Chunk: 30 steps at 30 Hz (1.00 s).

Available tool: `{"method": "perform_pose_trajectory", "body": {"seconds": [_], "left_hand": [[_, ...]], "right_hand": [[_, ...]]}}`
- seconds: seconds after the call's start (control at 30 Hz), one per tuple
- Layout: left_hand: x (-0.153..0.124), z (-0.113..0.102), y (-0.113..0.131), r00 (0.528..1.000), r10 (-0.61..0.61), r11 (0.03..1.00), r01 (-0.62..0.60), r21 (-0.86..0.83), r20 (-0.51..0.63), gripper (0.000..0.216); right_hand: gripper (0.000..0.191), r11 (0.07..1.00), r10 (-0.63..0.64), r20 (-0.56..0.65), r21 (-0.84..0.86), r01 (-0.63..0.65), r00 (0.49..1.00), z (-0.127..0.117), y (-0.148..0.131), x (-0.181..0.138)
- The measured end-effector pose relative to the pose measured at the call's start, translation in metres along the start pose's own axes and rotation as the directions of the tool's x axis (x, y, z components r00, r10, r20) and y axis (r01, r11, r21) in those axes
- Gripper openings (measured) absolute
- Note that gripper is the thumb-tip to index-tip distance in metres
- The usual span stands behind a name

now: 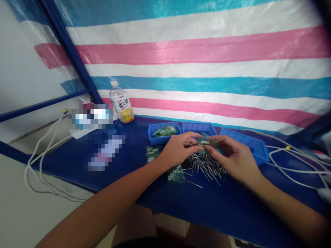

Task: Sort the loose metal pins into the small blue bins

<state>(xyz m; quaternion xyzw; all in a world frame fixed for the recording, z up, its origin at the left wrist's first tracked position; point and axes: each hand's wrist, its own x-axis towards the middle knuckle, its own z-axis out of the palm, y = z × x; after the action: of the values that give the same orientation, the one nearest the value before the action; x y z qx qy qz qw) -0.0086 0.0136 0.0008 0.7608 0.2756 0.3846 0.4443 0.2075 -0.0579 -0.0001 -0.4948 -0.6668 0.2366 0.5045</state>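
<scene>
Between my two hands is a small clear plastic bag (204,142) with pale pieces in it, held above the pile of metal pins (205,167). My left hand (181,146) pinches the bag's left side between thumb and fingers. From the right, my right hand (232,155) grips its other side with thumb and fingertips. Below my left hand lie a filled clear bag (177,175) and another small bag (153,153). One loose pin (194,184) rests in front of the pile. What exactly the held bag contains is partly hidden by my fingers.
Behind my hands stand a blue bin (164,134) with filled bags, a middle blue bin (199,127) and a right blue bin (254,148). A drink bottle (121,103) is at the back left. White cables (292,168) lie at right. A striped sheet (193,51) hangs behind the blue table (219,210).
</scene>
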Motion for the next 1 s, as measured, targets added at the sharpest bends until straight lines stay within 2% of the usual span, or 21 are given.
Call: {"method": "perform_pose_trajectory", "body": {"seconds": [0.2, 0.3, 0.4, 0.5, 0.7, 1.0], "left_hand": [[0.001, 0.0, 0.001, 0.998, 0.049, 0.998, -0.048, -0.028, 0.026, 0.036], [0.001, 0.0, 0.002, 0.998, 0.05, 0.998, -0.049, -0.045, 0.036, 0.044], [0.0, -0.001, 0.001, 0.999, 0.014, 0.999, -0.013, -0.037, 0.036, 0.042], [0.001, -0.002, 0.0, 1.0, -0.001, 0.999, 0.002, -0.054, 0.005, 0.039], [0.004, -0.002, 0.002, 0.999, 0.009, 0.98, -0.019, -0.2, -0.05, 0.041], [0.0, -0.004, 0.007, 0.998, 0.052, 0.994, -0.054, -0.098, -0.021, 0.038]], "right_hand": [[0.031, 1.0, 0.022, 0.036, -0.013, -0.021, 0.999, -0.001, 0.005, -0.001], [0.029, 0.998, 0.038, -0.048, 0.044, -0.036, 0.998, 0.002, 0.005, -0.001], [0.031, 0.995, 0.054, -0.119, 0.091, -0.043, 0.991, 0.006, 0.003, -0.002], [0.032, 0.995, 0.05, -0.104, 0.094, -0.041, 0.993, 0.008, 0.0, -0.003], [0.029, 0.993, 0.106, -0.08, 0.067, -0.101, 0.991, 0.007, -0.003, -0.004], [0.037, 0.972, 0.201, -0.062, 0.137, -0.191, 0.978, 0.007, -0.007, 0.001]]}}
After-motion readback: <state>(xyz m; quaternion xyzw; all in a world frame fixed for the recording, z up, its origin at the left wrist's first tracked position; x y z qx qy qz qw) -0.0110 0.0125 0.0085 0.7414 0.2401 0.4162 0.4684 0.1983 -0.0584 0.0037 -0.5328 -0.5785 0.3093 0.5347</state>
